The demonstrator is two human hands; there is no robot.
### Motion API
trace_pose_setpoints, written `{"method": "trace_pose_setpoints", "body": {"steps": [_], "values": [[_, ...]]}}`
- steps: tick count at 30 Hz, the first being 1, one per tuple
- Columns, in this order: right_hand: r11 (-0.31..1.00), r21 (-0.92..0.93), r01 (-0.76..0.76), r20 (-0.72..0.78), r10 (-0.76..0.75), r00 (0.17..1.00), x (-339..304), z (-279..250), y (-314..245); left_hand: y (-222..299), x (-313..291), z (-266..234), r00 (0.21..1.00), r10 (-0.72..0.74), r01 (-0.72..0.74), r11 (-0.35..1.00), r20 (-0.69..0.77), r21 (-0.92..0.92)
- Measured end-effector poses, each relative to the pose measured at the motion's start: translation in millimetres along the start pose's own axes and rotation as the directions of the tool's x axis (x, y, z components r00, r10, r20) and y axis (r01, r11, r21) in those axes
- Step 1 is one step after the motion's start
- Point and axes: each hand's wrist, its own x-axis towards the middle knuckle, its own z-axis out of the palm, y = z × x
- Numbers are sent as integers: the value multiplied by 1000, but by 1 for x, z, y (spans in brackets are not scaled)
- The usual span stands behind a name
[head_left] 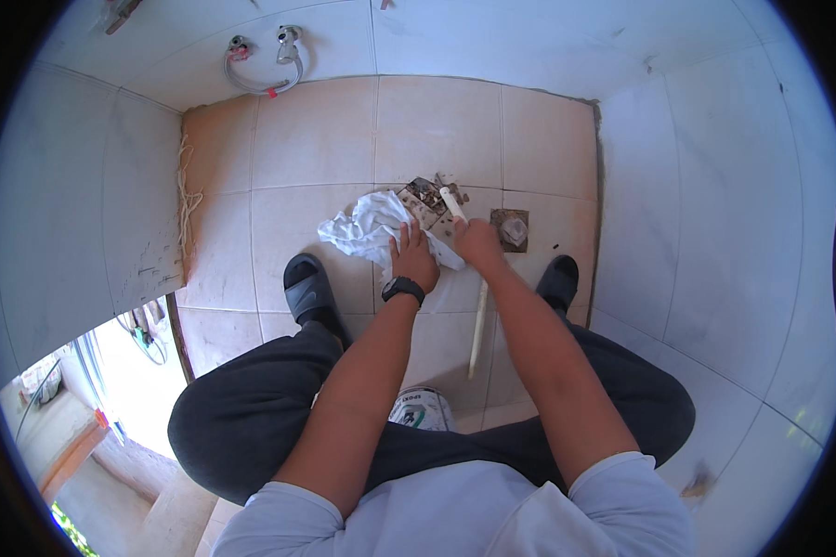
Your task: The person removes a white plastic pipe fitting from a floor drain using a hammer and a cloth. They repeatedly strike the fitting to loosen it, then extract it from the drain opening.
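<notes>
My left hand [414,261], with a dark watch at the wrist, lies on a crumpled white cloth [367,223], its fingers stretched out. To its right, my right hand [478,243] is closed round a pale, stick-like handle [452,204] that points toward a broken patch [425,193] in the floor tiles. Dark, crumbly debris lies in and around that patch. Whatever the handle's other end carries is hidden by my hand. Just right of my right hand is a square opening [511,229] with a whitish lump in it.
A pale rod [476,339] lies below my right forearm. Behind my arms stands a white bucket [422,408] between my legs. Sandalled feet [308,290] flank the work spot. Valves with a flexible hose [288,46] are on the far wall; a cord [189,195] lies along the left wall.
</notes>
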Motion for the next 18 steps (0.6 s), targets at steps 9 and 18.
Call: {"method": "trace_pose_setpoints", "body": {"steps": [9,18], "values": [[992,-69,-105,351,123,928,49,-57,-32,-1,1,-8,999,16,-16,1000,33,13],[971,-160,176,196,-143,970,50,-49,-28,-3,2,-8,999,17,-16,1000,29,-25]]}}
